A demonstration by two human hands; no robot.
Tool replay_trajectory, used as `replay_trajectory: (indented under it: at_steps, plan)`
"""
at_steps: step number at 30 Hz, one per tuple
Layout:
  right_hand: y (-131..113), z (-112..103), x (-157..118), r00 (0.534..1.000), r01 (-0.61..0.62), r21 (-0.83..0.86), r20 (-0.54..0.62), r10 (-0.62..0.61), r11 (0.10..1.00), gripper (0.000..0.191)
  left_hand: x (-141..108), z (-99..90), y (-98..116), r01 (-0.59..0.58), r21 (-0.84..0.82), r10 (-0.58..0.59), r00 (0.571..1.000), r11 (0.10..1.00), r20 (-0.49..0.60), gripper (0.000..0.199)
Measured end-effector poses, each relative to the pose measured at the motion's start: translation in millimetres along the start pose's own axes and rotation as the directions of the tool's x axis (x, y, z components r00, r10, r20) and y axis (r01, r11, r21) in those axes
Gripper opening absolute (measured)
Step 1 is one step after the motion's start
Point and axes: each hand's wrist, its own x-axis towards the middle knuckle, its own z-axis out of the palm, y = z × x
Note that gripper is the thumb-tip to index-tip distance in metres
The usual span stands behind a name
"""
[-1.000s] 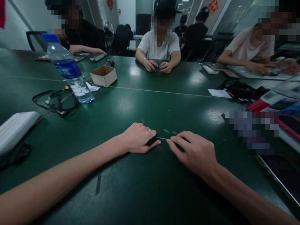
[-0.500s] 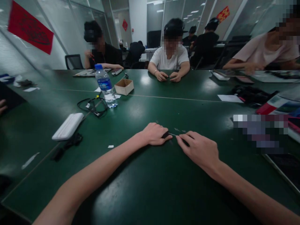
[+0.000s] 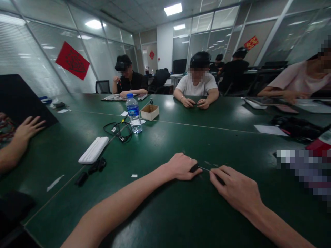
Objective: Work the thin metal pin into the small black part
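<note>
In the head view my left hand (image 3: 182, 167) rests low over the green table (image 3: 155, 213), its fingers closed round a small black object (image 3: 193, 167). Most of that object is hidden by the fingers, so its kind does not show. A thin, pale, straight strand (image 3: 204, 168) runs from it to my right hand (image 3: 238, 189). The thumb and fingertips of my right hand pinch the strand's other end; whether it is a wire or a slim rod I cannot make out. A short gap separates the two hands.
Left of my arms lie a white power bank (image 3: 93, 150) and black cables (image 3: 121, 132). Beyond stand a water bottle (image 3: 134, 115) and an open cardboard box (image 3: 150, 112). A neighbour's hand (image 3: 29, 129) is at far left; other people sit across the table.
The view has tilted upward and swung left, so everything sits lower and further right. Both hands keep almost the same pose, with the strand still stretched between them.
</note>
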Motion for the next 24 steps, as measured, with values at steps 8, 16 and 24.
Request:
replay_trajectory:
  at_steps: [8,16,24]
  plan:
    - [0.4,0.7,-0.2,0.999,0.017,0.021,-0.037,-0.017,1.0,0.044,-1.1,0.7,1.5,0.015,-0.017,-0.014,1.0,1.0,0.023,0.045]
    - [-9.7,-7.9,-0.5,0.999,0.001,0.004,-0.04,-0.001,1.0,0.036,-3.0,6.1,2.2,0.017,-0.04,-0.017,1.0,0.999,0.002,0.045]
    - [-6.5,-8.5,-2.7,0.996,0.074,0.04,-0.056,-0.072,0.996,0.033,-2.7,3.1,4.5,0.03,-0.058,-0.029,0.999,0.998,0.014,0.047]
